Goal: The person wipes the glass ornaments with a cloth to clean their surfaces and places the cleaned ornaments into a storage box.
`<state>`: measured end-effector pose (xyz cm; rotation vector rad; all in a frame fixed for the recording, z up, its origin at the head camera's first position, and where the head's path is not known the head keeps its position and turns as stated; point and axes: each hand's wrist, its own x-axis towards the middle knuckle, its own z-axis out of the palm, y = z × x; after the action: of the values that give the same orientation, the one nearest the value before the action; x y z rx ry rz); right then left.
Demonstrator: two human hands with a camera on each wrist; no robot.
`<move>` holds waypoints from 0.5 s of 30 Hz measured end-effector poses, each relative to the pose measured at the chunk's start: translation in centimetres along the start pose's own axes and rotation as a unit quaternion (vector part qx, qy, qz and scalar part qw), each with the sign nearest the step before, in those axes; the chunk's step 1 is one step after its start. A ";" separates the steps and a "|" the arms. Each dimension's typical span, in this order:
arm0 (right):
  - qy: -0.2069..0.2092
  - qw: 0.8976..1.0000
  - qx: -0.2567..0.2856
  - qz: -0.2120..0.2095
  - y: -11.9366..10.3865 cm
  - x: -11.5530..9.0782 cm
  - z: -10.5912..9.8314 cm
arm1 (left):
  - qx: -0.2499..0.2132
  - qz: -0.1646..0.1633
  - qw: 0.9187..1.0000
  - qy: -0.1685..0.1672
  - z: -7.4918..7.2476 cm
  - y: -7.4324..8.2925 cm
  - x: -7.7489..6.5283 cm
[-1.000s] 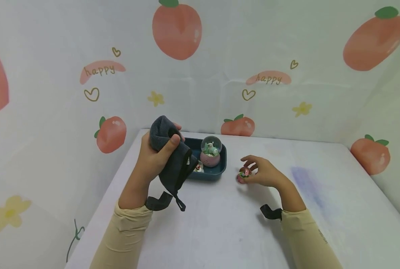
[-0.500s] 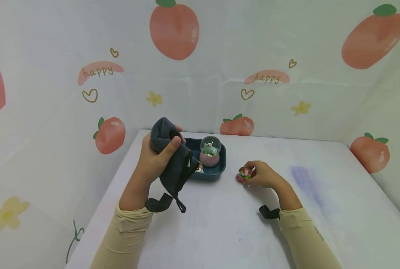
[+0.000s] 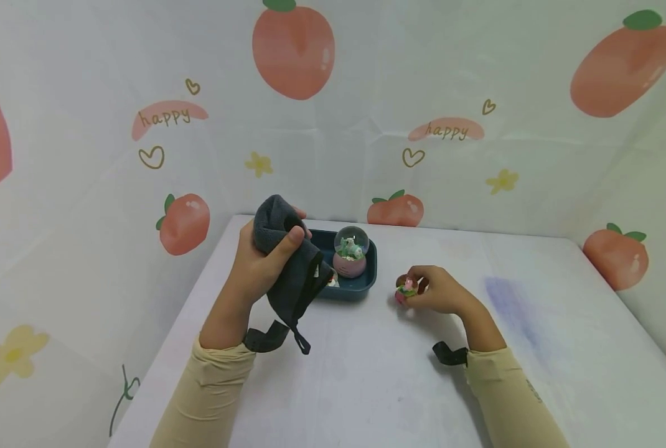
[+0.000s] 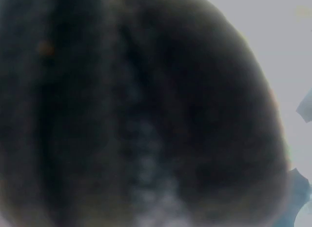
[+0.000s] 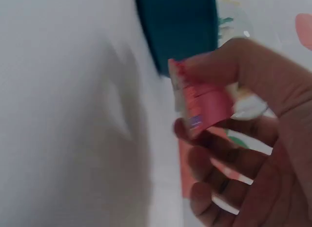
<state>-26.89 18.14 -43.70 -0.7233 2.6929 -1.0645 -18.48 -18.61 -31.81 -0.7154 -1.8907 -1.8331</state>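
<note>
My left hand (image 3: 254, 264) grips a dark grey cloth (image 3: 295, 283) at the left; a black edge and a hanging loop show on it. That cloth (image 4: 195, 100) fills most of the left wrist view as a dark blur. Right of the tray, my right hand (image 3: 439, 291) pinches a small snow globe (image 3: 404, 291) between thumb and fingers. In the right wrist view its pink base (image 5: 214, 107) is tilted, and its clear dome is partly behind the fingers. The small globe looks just off the white table (image 3: 355, 386).
Behind the cloth stands a dark teal tray (image 3: 355, 295). It holds a larger snow globe (image 3: 350, 266) with a pink base, and a small white-and-red piece (image 3: 333, 281) that the cloth partly hides. A fruit-patterned sheet (image 3: 333, 155) hangs behind the table.
My right hand's fingers have come down and closed around the small snow globe, which now appears slightly lifted and tilted. My left hand stays nearly still with the cloth.
</note>
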 end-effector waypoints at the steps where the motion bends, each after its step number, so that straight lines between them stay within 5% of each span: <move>1: 0.009 1.000 0.000 -0.009 -0.2 0.0 -0.2 | 0.002 0.001 1.000 -0.002 0.0 0.0 0.0; 7: 0.084 0.992 0.048 -0.084 -2.5 -0.7 -1.3 | 0.006 0.000 1.000 -0.006 0.1 0.0 0.1; 15: 0.180 0.950 0.145 -0.211 -7.2 -1.8 -2.3 | 0.014 -0.013 1.000 -0.017 0.5 0.2 0.0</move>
<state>-23.35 15.88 -37.17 -1.1779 2.6232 -1.8099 -18.29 -18.08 -31.68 -0.7199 -1.9523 -1.8186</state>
